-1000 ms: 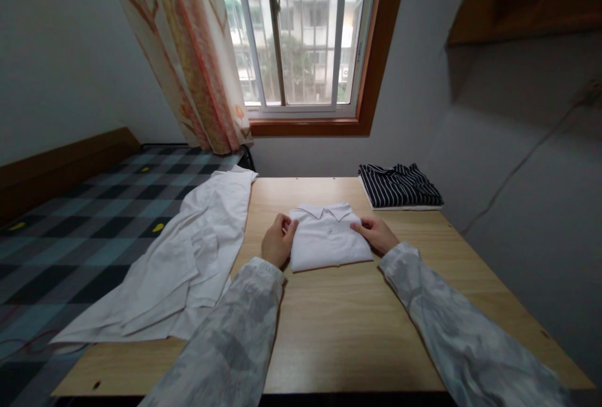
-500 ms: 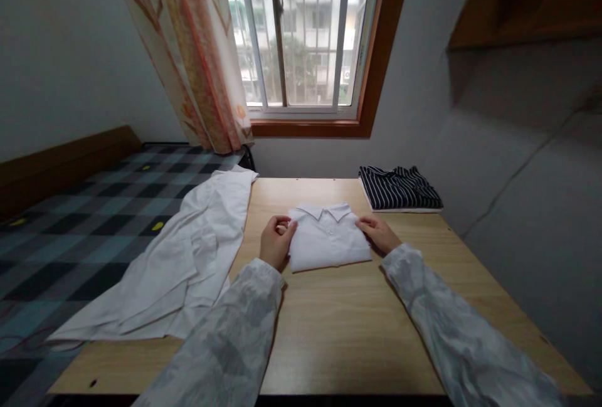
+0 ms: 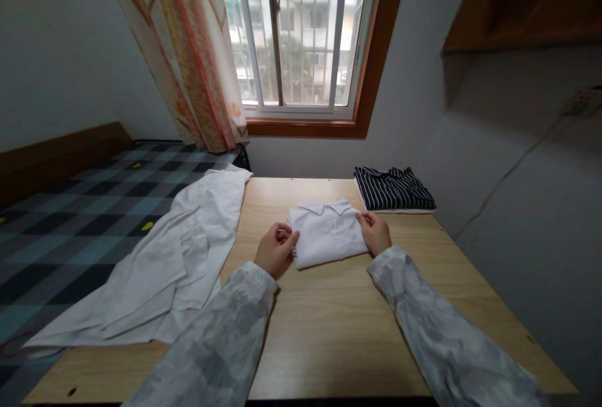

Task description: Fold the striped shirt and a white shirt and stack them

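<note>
A white collared shirt (image 3: 329,237), folded into a flat rectangle with its collar at the far side, lies slightly turned on the wooden table (image 3: 329,338). My left hand (image 3: 276,249) pinches its left edge between thumb and fingers. At the opposite edge, my right hand (image 3: 375,232) grips the fabric near the upper right corner. Both thumbs rest on top; the fingertips beneath are partly hidden.
Another white garment (image 3: 174,269) lies spread along the table's left side, beside a bed with a checked cover (image 3: 94,231). At the back right corner sits a folded black-and-white striped garment (image 3: 395,189) on something white. A curtain (image 3: 188,56) hangs by the window.
The folded shirt has turned slightly, its right side now higher. My left hand has come a little nearer to me, and my right hand has closed more on the right edge.
</note>
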`<state>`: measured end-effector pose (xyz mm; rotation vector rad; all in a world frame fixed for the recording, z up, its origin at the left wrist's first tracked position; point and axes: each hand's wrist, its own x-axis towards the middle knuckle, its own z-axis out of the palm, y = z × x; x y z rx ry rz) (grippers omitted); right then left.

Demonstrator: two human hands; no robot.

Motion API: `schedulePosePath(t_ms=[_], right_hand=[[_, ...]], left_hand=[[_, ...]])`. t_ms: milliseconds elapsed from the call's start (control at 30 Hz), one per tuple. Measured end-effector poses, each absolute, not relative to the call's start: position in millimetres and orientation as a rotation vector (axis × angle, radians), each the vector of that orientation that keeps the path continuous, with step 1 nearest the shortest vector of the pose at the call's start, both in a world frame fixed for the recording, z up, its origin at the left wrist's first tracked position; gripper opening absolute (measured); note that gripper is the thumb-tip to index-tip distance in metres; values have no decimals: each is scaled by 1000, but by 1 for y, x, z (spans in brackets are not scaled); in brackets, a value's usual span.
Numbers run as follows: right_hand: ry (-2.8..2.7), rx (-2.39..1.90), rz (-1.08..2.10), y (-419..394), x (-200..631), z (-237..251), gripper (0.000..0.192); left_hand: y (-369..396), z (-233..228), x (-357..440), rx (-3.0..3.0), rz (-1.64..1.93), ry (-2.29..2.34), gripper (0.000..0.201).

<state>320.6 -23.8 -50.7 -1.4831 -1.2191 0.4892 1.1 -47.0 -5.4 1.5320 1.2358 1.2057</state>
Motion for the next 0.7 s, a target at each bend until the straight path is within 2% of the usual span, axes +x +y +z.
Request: schedulePosePath(t_ms=[133, 467, 700], right_hand=[[-1138, -1461, 478, -23, 322, -51, 52], [-1285, -1479, 635, -28, 320, -49, 41], [-1271, -1476, 615, -29, 319, -45, 39]], left_hand=[[-48, 0, -2, 1678, 1102, 1176, 25], [-54, 16, -13, 2148, 839, 927, 34], [-49, 11, -16, 2157, 791, 1108, 35]])
